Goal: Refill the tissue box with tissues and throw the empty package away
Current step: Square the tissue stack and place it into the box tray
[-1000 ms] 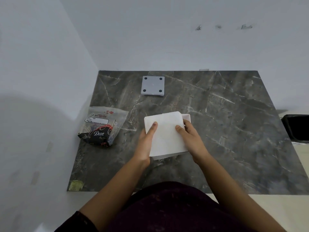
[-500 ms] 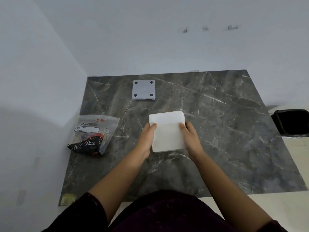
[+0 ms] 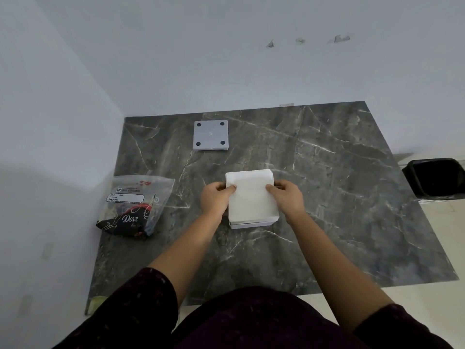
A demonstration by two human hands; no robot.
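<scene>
A white stack of tissues (image 3: 251, 195) sits in the white tissue box (image 3: 251, 224), whose near rim shows below the stack. My left hand (image 3: 216, 199) grips the stack's left side and my right hand (image 3: 286, 196) grips its right side, thumbs on top. The crumpled plastic tissue package (image 3: 133, 207), printed "Dove", lies on the table to the left. The box's grey square lid (image 3: 210, 134), with dark pads at its corners, lies upside down at the back.
The dark marble table (image 3: 339, 210) stands in a corner of white walls at the left and back. A black bin (image 3: 437, 178) stands on the floor beyond the table's right edge.
The tissue stack has come down onto the box and squared up with it. My hands slid from its near edge to its left and right sides.
</scene>
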